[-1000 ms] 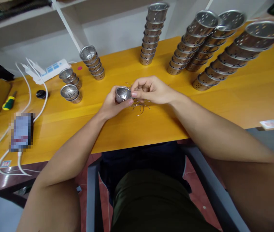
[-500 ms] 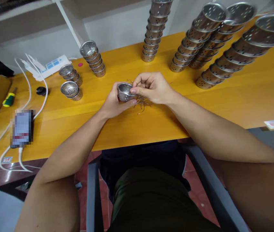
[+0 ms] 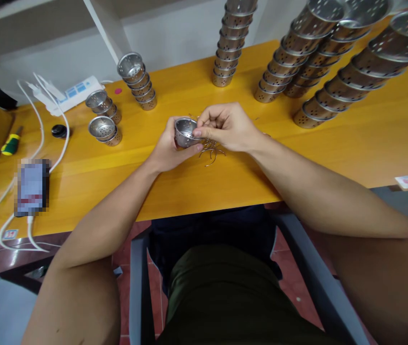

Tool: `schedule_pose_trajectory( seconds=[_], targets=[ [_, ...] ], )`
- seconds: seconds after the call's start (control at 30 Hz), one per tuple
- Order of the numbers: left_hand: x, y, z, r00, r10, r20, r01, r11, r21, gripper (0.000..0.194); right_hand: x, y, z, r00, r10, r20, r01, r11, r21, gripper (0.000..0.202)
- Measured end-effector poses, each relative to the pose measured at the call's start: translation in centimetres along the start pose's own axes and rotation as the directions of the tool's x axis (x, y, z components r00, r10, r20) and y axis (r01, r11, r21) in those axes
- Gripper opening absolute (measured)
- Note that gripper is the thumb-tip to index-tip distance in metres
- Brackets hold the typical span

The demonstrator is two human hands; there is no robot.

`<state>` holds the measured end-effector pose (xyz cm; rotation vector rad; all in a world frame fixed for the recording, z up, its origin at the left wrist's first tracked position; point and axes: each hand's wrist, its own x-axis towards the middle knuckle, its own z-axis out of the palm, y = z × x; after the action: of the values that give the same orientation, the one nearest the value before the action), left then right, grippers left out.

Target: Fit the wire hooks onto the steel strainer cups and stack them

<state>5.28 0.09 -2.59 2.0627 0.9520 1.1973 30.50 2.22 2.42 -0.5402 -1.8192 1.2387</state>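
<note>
My left hand (image 3: 169, 148) is wrapped round a small perforated metal cup (image 3: 185, 133), its open mouth tilted up. My right hand (image 3: 225, 125) is at the cup's right rim, thumb and index finger pinched together; what they hold, if anything, is too small to make out. Beneath and beside my right hand, a loose pile of thin curved wires (image 3: 211, 152) lies on the yellow table (image 3: 204, 191).
Short cup stacks (image 3: 142, 91) stand at the back left, tall leaning stacks (image 3: 308, 112) at the back right. On the left are a phone (image 3: 31, 187) with white cables, a power strip (image 3: 77, 93), a black round object (image 3: 60, 131) and a screwdriver (image 3: 11, 144).
The view has shifted slightly, so the table and stacks appear a little higher. Both hands keep nearly the same pose at the cup.
</note>
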Motion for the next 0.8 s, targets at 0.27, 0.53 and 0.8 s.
schedule_pose_trajectory(
  seconds=[0.27,0.53,0.8],
  targets=[
    [0.3,-0.9,-0.1,0.998,-0.006,-0.067,0.007,1.000,0.014,0.107,-0.6,-0.4,-0.5,0.988,-0.116,-0.106,0.087,0.966,-0.243,0.074],
    [0.1,-1.5,-0.5,0.995,0.010,-0.098,-0.007,1.000,0.024,0.107,-0.6,0.6,-0.8,0.973,-0.219,0.068,0.228,0.894,-0.385,0.066],
    [0.7,0.6,-3.8,0.989,0.037,-0.145,-0.024,0.995,0.093,0.104,-0.9,0.4,-1.0,0.968,-0.253,0.005,0.233,0.887,-0.399,0.073]
  ],
)
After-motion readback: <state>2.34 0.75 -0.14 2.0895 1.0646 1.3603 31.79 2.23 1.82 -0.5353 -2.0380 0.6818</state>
